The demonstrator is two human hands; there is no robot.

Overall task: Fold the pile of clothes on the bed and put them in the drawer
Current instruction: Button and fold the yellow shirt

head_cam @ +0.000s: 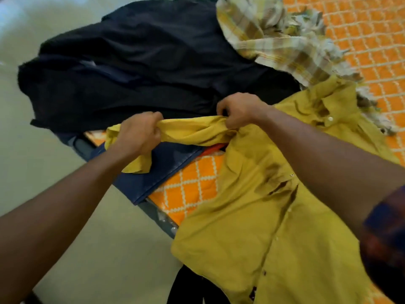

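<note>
Grips: two; left grip (140,134) and right grip (238,110) both pinch the sleeve (192,128).
Yellow shirt (252,205): one, 5 o'clock.
Dark heap (135,69): one, 11 o'clock.
Checked cloth (274,36): one, 1 o'clock.

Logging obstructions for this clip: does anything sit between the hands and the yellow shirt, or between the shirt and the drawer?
Nothing at the hands: left hand and right hand both grip the yellow shirt by its sleeve. No drawer is in view, so that path cannot be judged. The dark clothes lie just beyond.
</note>
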